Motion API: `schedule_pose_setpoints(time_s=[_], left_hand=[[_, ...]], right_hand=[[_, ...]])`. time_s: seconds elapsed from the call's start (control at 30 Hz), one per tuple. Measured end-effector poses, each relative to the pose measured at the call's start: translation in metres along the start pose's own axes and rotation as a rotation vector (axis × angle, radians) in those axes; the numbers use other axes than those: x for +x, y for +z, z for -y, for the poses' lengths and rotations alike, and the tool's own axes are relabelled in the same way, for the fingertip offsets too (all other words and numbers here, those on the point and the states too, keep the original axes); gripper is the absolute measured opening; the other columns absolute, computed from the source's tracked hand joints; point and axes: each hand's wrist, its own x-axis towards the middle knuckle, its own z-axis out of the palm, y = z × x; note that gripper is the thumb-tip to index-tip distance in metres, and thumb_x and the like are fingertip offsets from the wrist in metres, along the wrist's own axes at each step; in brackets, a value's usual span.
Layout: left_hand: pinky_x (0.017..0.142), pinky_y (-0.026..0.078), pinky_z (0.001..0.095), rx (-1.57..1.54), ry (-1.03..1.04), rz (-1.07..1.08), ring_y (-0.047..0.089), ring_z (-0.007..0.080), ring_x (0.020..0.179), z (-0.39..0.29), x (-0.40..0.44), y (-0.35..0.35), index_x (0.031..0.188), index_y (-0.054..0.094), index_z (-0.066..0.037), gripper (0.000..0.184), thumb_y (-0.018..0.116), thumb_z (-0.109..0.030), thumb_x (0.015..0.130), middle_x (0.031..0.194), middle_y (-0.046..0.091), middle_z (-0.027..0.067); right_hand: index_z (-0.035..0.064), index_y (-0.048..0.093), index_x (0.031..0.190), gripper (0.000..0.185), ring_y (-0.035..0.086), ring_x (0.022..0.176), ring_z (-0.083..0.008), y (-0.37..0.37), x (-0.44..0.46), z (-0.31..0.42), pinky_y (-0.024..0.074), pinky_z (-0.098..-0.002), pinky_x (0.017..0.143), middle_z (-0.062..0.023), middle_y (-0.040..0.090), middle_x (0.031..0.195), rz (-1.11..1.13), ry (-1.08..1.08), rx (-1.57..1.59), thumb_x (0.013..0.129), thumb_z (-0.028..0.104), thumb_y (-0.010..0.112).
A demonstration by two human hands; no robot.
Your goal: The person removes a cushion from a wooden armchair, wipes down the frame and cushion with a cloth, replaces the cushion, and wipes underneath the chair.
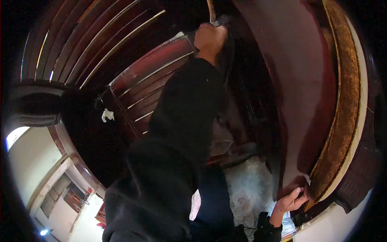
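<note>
My left hand [210, 38], at the end of a long black sleeve, is raised to the top of the view. Its fingers are closed round a tool with a thin wooden handle [211, 11]; the tool's head cannot be made out. A large glossy dark red-brown panel [300, 88] runs down the right side, bordered by a rough golden-brown strip [342, 109] with a pale edge. At the panel's lower end, my right hand [291, 202] has its fingers curled and pinched against the lower corner, beside the strip.
Dark slatted wood [92, 44] fills the upper left, with a red-brown slatted section [157, 76] beside it. A white scrap [107, 115] clings to the dark wood. Whitish sheeting [250, 189] lies below the panel. At the lower left, a doorway [64, 189] shows a bright room.
</note>
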Motion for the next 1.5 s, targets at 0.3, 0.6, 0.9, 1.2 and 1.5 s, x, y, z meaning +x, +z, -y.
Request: schedule_pose_setpoints(time_s=[0.3, 0.6, 0.9, 1.2, 1.5], left_hand=[[0.069, 0.053, 0.0506, 0.089, 0.228, -0.184, 0.067, 0.0426, 0.077, 0.072, -0.014, -0.022, 0.08, 0.066, -0.001, 0.036, 0.064, -0.037, 0.08, 0.083, 0.068, 0.022], [0.084, 0.05, 0.0449, 0.165, 0.85, -0.451, 0.056, 0.037, 0.106, 0.045, -0.039, -0.02, 0.126, 0.048, -0.006, 0.06, 0.072, -0.027, 0.076, 0.122, 0.056, 0.0175], [0.099, 0.043, 0.0451, 0.38, 1.299, -0.374, 0.051, 0.0391, 0.117, 0.075, -0.022, -0.009, 0.133, 0.043, 0.005, 0.057, 0.063, -0.02, 0.085, 0.131, 0.05, 0.0218], [0.096, 0.047, 0.0417, 0.503, 1.043, -0.216, 0.055, 0.0329, 0.112, 0.132, -0.019, -0.077, 0.127, 0.053, -0.001, 0.062, 0.072, -0.017, 0.07, 0.13, 0.055, 0.0136], [0.101, 0.041, 0.0498, 0.567, 0.826, -0.19, 0.05, 0.0409, 0.119, 0.139, -0.006, -0.06, 0.136, 0.042, 0.003, 0.061, 0.062, -0.019, 0.083, 0.131, 0.051, 0.023]], right_hand=[[-0.0122, 0.047, 0.126, 0.041, 0.055, 0.11, -0.0297, -0.003, -0.007, -0.018, 0.0457, -0.0385, 0.095, -0.0238, 0.054, 0.123, -0.031, -0.023, 0.016, 0.094, 0.013, 0.053], [-0.0105, 0.052, 0.119, 0.033, 0.059, 0.102, -0.0277, 0.004, -0.005, -0.002, 0.0477, -0.0361, 0.091, -0.021, 0.059, 0.115, -0.048, 0.042, 0.127, 0.095, 0.013, 0.055], [-0.0096, 0.049, 0.123, 0.035, 0.062, 0.101, -0.0304, 0.004, -0.006, 0.003, 0.0501, -0.0372, 0.088, -0.0217, 0.061, 0.114, -0.039, 0.127, 0.213, 0.094, 0.009, 0.051], [-0.0095, 0.054, 0.119, 0.032, 0.061, 0.103, -0.0285, 0.0, -0.003, -0.003, 0.0495, -0.0354, 0.09, -0.0188, 0.06, 0.12, -0.075, 0.145, 0.138, 0.095, 0.011, 0.054], [-0.0142, 0.049, 0.124, 0.034, 0.058, 0.115, -0.033, -0.009, -0.005, -0.013, 0.0455, -0.0372, 0.102, -0.029, 0.055, 0.127, -0.032, 0.084, 0.286, 0.096, 0.005, 0.049]])
